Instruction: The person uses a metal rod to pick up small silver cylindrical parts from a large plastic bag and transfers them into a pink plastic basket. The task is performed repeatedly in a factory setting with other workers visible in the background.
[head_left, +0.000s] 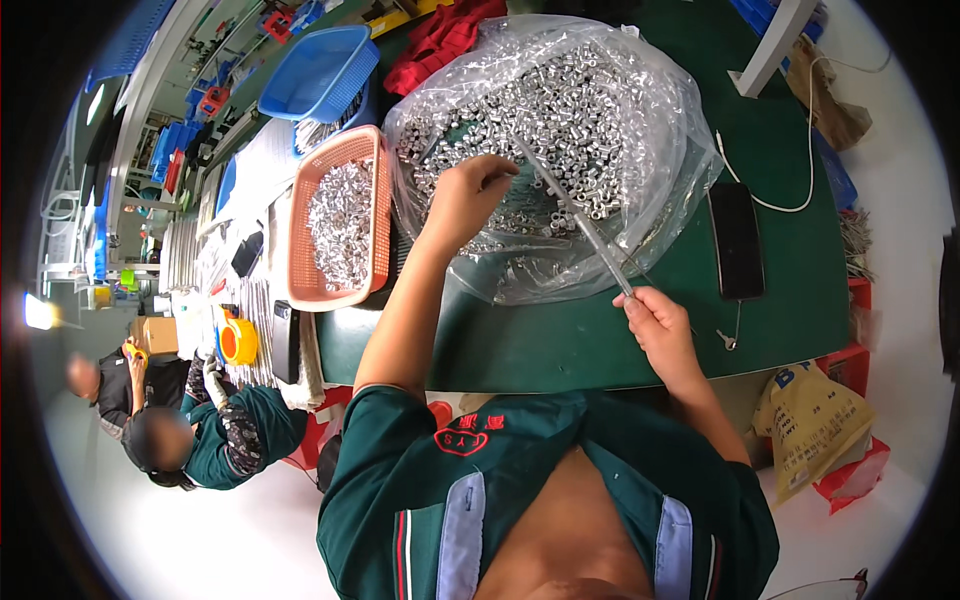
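Observation:
My right hand (657, 328) grips the near end of a long, thin grey rod (575, 212), which slants up and left across an opened clear plastic bag (675, 120). The bag lies on the table and holds a big heap of small shiny metal ring-like fittings (590, 95). Above the bag's left part, my left hand (470, 200) has its fingers curled together, thumb and fingertips close to each other. Whatever those fingertips hold, if anything, is too small to make out. The rod's far end reaches just past that hand, apart from its fingers.
A pink-orange basket (297, 235) of small metal parts stands left of the bag, with a blue basket (320, 75) behind it. On the green table (520, 350) lie a black phone (735, 240) and a white cable (800, 205). Two people work at the left.

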